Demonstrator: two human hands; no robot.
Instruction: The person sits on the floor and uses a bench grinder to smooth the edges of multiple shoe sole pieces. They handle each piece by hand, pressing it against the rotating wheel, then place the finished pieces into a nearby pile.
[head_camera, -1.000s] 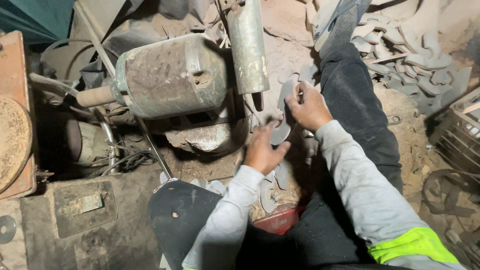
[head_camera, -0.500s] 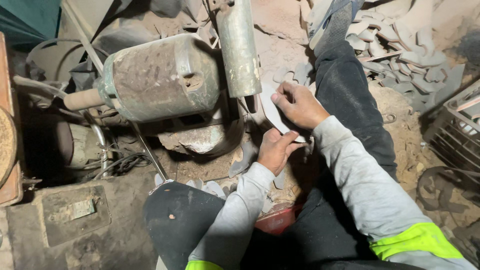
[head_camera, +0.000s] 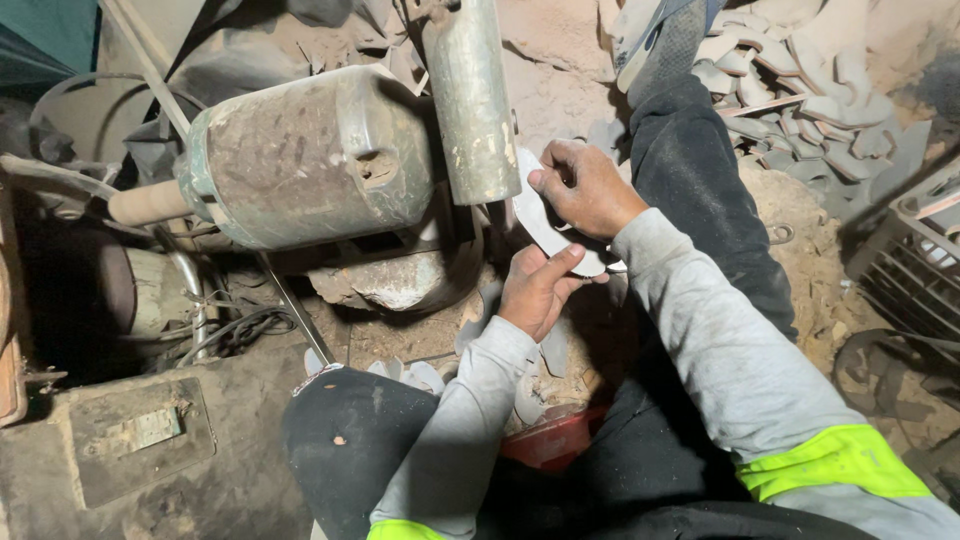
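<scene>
Dusty workshop floor, our right hand (head_camera: 590, 190) and left hand (head_camera: 538, 288) pinching a grey sole (head_camera: 540, 222) between them, beside the motor (head_camera: 310, 155).

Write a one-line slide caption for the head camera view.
Both hands, left hand and right hand, hold a pale shoe sole against a dusty grinder drum beside its motor.

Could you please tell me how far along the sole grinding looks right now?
Done: a heap of pale cut sole pieces lies beyond the leg. In hand: the left hand and right hand hold one pale flat sole-shaped piece beside the dusty metal drum. Left: loose pale pieces lie by the knee.
</scene>
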